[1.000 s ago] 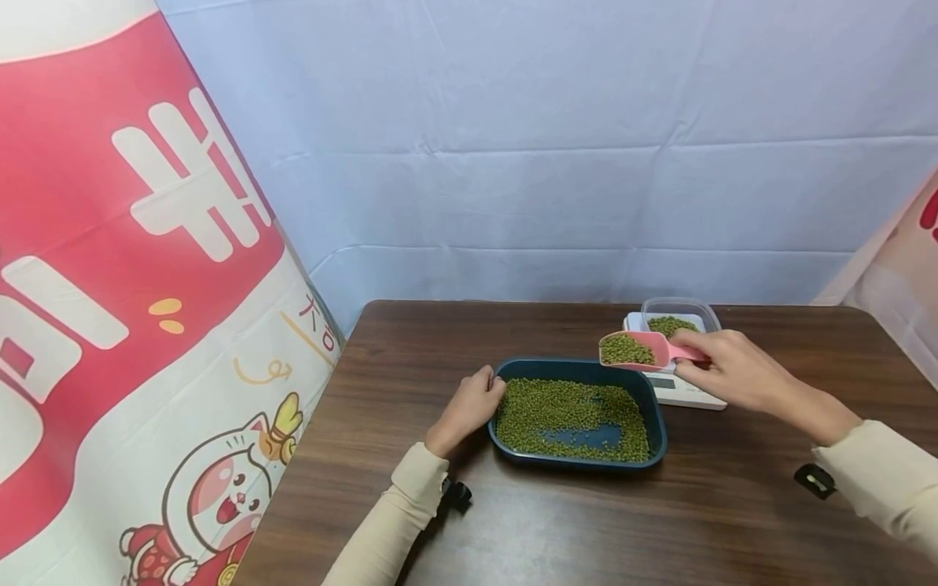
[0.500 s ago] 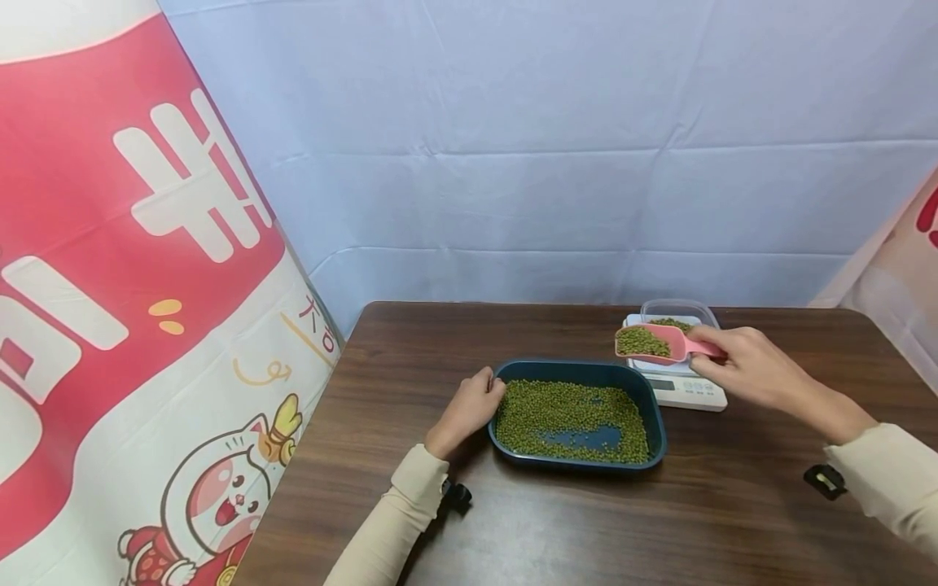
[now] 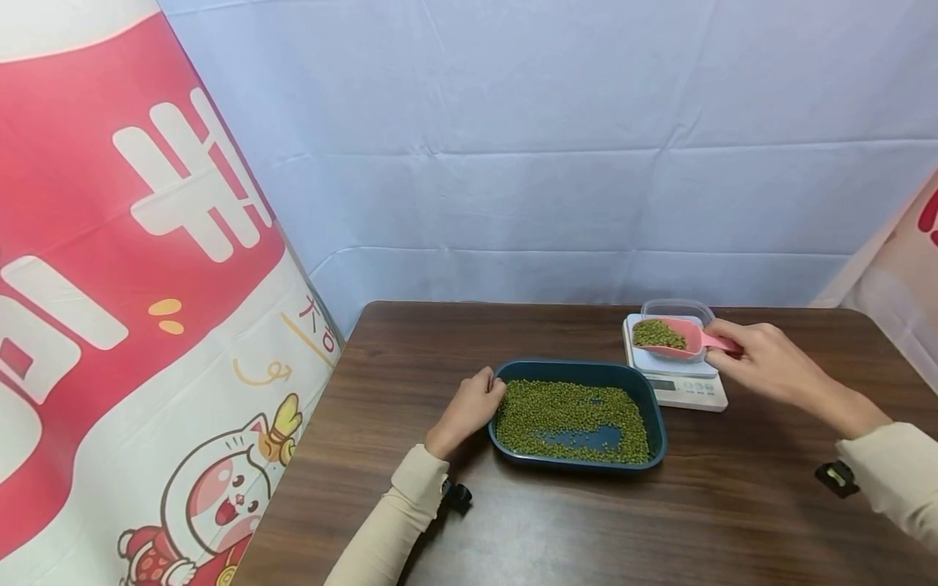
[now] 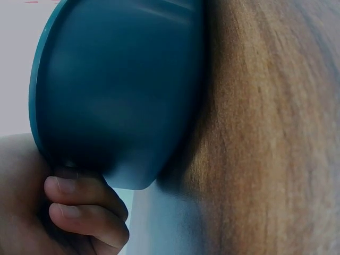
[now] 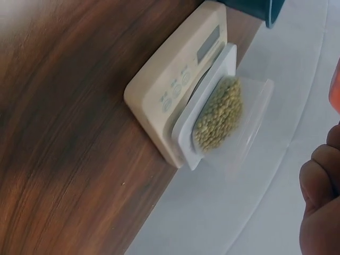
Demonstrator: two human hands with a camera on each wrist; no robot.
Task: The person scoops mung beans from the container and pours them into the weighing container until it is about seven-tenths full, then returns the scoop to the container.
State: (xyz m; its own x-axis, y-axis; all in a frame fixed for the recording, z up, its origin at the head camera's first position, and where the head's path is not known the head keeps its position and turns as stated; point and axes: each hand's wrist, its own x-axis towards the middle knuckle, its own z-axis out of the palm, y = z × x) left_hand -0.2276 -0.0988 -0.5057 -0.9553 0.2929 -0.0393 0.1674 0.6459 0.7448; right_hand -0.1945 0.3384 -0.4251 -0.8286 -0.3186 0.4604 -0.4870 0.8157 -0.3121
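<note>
My left hand (image 3: 472, 403) grips the left rim of a dark blue tray (image 3: 663, 435) spread with green mung beans (image 3: 553, 399). In the left wrist view, the curled fingers (image 4: 87, 212) sit at the tray's end wall (image 4: 122, 79). By its handle, my right hand (image 3: 769, 362) holds a pink scoop (image 3: 692, 332), level and partly filled with mung beans. The scoop is raised over a clear plastic container (image 5: 257, 119) standing on a white kitchen scale (image 3: 681, 391). Mung beans (image 5: 220, 114) lie inside that container. Only the scoop's edge (image 5: 336, 90) enters the right wrist view.
Both tray and scale stand on a dark wood table (image 3: 410, 350), the scale near its back edge and close to the tray's right end. A pale cloth (image 3: 513, 203) hangs behind, and a red and white printed banner (image 3: 73, 163) hangs at the left.
My right hand has carried the loaded scoop rightward and slightly back, from the tray's far right corner to over the container on the scale. The left hand and tray have stayed in place.
</note>
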